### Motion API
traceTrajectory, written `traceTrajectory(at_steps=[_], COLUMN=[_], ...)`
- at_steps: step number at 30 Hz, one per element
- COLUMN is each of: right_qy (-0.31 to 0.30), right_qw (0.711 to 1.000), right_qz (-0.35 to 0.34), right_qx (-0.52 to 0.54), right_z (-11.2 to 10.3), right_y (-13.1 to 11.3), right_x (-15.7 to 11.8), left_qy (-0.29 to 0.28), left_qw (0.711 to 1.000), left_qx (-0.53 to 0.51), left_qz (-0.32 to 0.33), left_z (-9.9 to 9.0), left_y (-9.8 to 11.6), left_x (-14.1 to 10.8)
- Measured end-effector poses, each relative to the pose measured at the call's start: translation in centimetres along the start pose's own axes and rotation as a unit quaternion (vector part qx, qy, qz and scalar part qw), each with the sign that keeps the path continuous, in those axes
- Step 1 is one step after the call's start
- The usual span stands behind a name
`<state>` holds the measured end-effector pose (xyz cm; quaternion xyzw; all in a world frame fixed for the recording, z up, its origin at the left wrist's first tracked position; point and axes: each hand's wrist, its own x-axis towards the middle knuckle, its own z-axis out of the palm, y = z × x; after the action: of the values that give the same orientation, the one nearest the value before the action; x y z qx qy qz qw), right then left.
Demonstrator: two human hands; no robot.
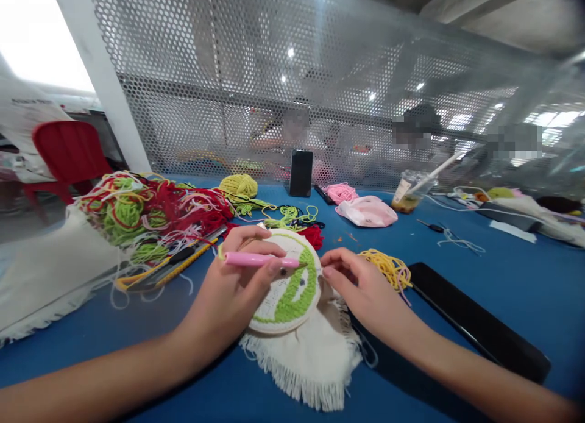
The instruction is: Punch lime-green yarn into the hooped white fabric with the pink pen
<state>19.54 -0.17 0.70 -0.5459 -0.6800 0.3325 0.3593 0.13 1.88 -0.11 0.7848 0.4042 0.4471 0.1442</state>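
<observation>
A round hoop (292, 283) holds white cloth with a band of bright green yarn loops; its fringed edge hangs toward me. My left hand (247, 270) is closed around a pink punch-needle pen (260, 260), whose metal tip meets the green loops near the hoop's right side. Green yarn shows at the pen's back end. At the hoop's right rim, my right hand (350, 280) has its fingertips pinched against the edge.
Tangled red and green yarn (155, 209) fills the left. Behind the hoop stand a phone (300, 173) and yellow-green yarn (238, 185). Yellow yarn (386, 267), a long black case (478, 319) and a drink cup (406, 191) are at right. Mesh panel (237, 94) rises behind.
</observation>
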Motion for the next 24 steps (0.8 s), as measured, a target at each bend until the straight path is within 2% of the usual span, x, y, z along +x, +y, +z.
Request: traceTrajectory(at_steps=[3, 9, 16, 24], right_qy=[-0.005, -0.011, 0.015, -0.002], right_qw=[0.996, 0.984, 0.989, 0.987], right_qz=[0.038, 0.024, 0.037, 0.032], right_qx=[0.076, 0.175, 0.144, 0.155], right_z=[0.4, 1.0, 0.4, -0.7], right_y=[0.2, 0.5, 0.2, 0.6], right_x=[0.0, -0.4, -0.1, 0.8], left_qy=[0.000, -0.042, -0.072, -0.108], left_qw=[1.000, 0.998, 0.997, 0.993], left_qx=[-0.014, -0.035, -0.014, 0.024], left_qz=[-0.014, 0.014, 0.007, 0.046], left_z=[0.1, 0.3, 0.2, -1.5], left_y=[0.0, 0.3, 0.5, 2.1], left_x=[0.1, -0.1, -0.1, 1.4])
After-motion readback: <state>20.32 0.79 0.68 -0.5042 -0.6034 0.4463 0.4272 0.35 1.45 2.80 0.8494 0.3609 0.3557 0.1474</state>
